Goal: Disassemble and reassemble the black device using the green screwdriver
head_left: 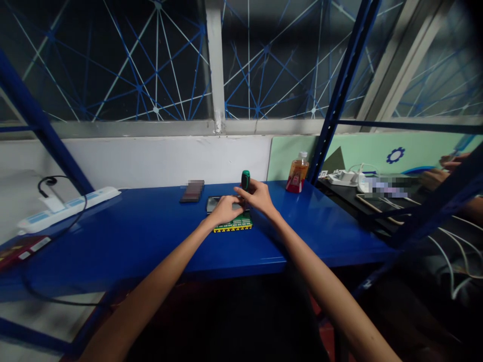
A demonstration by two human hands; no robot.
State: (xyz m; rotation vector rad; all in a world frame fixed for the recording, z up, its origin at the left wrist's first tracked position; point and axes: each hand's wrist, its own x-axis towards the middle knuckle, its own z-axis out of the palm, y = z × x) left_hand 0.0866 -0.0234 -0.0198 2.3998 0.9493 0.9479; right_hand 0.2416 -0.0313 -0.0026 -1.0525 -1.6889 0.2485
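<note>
Upright above a green circuit board with a yellow-and-black edge (233, 228) is a screwdriver with a green and black handle (245, 180). My right hand (259, 195) has its fingers closed around the lower part of the handle. My left hand (225, 210) lies over the board, its fingers closed near the screwdriver's lower end; what they pinch, if anything, is too small to make out. Behind my left hand, a grey item (212, 203) shows in part at the board's back left. The screwdriver's tip is hidden by my fingers.
A dark flat item (192, 191) lies at the back of the blue table (151, 236). A drink bottle (298, 173) stands at the back right. At left are a power strip (71, 208) and a red box (22, 251). Another person's hands (437, 176) show at far right.
</note>
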